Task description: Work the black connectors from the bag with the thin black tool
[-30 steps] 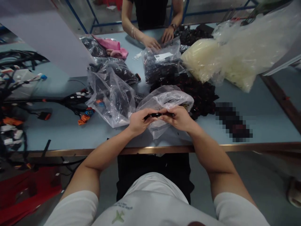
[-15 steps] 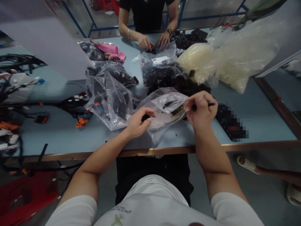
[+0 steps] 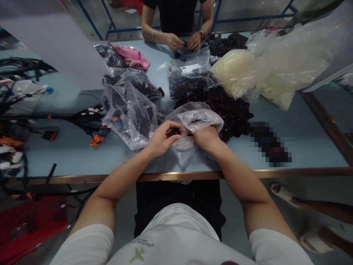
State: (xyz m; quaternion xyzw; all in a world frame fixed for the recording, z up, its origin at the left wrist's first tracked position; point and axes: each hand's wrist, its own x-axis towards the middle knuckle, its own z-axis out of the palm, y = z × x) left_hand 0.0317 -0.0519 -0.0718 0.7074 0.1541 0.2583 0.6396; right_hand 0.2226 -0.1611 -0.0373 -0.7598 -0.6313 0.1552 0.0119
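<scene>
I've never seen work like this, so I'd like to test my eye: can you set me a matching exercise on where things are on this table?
Things:
1. Right hand
2. Pink cloth
3. Orange connectors
4. Co-worker's hands

Places:
A. At the far edge of the table
B. Against a dark bag
C. At the end of a wire bundle
D. At the mouth of a clear bag

Pairs: 1-D, 2-B, 3-C, 4-A.
</scene>
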